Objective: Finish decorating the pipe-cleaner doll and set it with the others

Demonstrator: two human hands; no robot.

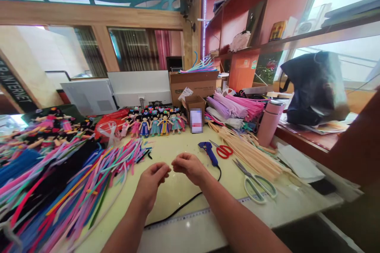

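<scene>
My left hand (153,182) and my right hand (189,168) are raised close together over the middle of the pale yellow table, a small gap between their fingertips. Both are closed, thumb against curled fingers. Anything pinched in them is too small or hidden to make out. Just beyond the right hand lies a blue hot glue gun (208,153), its black cord running under my right forearm. Beside it are red-handled scissors (222,151). Larger scissors with pale green handles (257,184) lie further right, partly spread.
Multicoloured pipe cleaners (89,182) cover the left side. Several small dolls (154,122) stand at the back near a phone (196,120). Beige pipe cleaners (252,152), a pink bottle (270,122) and pink and purple bundles (234,104) fill the right. A measuring tape (190,215) crosses the front.
</scene>
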